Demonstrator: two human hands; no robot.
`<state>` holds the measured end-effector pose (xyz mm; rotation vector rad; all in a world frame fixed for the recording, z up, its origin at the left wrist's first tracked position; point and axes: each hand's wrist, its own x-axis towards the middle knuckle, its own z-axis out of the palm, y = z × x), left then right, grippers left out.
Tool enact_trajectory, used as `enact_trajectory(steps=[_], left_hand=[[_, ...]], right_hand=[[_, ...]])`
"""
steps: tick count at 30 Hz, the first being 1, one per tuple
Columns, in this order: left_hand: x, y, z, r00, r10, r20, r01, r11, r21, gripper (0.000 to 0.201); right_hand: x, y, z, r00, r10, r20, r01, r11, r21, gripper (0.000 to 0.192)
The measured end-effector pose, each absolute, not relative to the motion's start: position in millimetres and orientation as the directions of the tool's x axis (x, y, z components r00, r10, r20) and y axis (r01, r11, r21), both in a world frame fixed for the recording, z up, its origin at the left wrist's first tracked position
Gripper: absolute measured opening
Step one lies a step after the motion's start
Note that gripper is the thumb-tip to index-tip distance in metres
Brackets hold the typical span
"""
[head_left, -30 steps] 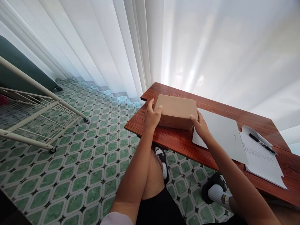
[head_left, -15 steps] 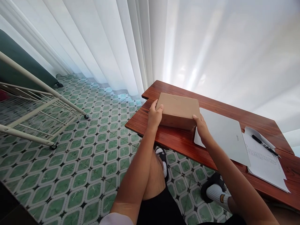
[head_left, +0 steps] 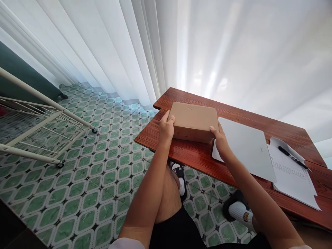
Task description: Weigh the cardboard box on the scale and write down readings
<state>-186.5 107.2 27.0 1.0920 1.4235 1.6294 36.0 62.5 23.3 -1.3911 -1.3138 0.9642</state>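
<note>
A closed brown cardboard box (head_left: 194, 119) is at the left end of the reddish wooden table (head_left: 181, 150). My left hand (head_left: 166, 128) grips its left side, thumb over the top edge. On the opposite side, my right hand (head_left: 220, 137) holds the right front corner, with its thumb at the upper edge. The fingers of both hands are partly hidden behind the box. Just right of the box lies a flat silver laptop, closed (head_left: 245, 148), partly covered by my right hand and forearm.
Right of the laptop are sheets of written paper (head_left: 295, 183) with a black pen (head_left: 293, 157) on top. White curtains (head_left: 111, 45) hang behind the table. A wheeled metal rack (head_left: 49, 121) stands at left on the green tiled floor (head_left: 111, 173).
The whole view has shifted slightly, so the table, box and hands appear a little further left. Both hands keep their hold on the box.
</note>
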Motion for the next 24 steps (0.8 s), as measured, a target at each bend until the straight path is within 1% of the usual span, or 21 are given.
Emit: enact_trajectory(steps=[4,7,9,13,18,21,24], left_hand=[[-188,112,20,-0.404,0.900,0.164,0.003,-0.178,0.984,0.044],[-190,115,16,-0.395,0.904,0.162,-0.009,-0.180,0.984,0.051],[-191,116,15,-0.412,0.897,0.163,0.007,-0.175,0.984,0.052],[-189,113,18,-0.437,0.875,0.210,0.067,-0.202,0.977,0.048],[-184,110,22,-0.454,0.840,0.297,0.123,-0.271,0.955,0.045],[-181,110,24,-0.493,0.818,0.297,0.115,-0.277,0.954,0.042],[-178,108,26,-0.505,0.804,0.313,0.130,-0.288,0.949,0.042]], right_hand=[[35,65,20,0.077,0.991,0.107,0.229,0.087,-0.969,0.068],[33,66,20,0.085,0.992,0.089,0.186,0.072,-0.980,0.070],[32,65,22,0.091,0.994,0.059,0.155,0.044,-0.987,0.072],[33,62,26,0.049,0.998,0.027,0.127,0.020,-0.992,0.076],[33,61,22,0.017,0.997,0.069,0.103,0.067,-0.992,0.081],[31,62,18,0.016,0.995,0.094,0.087,0.093,-0.992,0.080],[30,62,15,0.016,0.995,0.095,0.079,0.093,-0.993,0.079]])
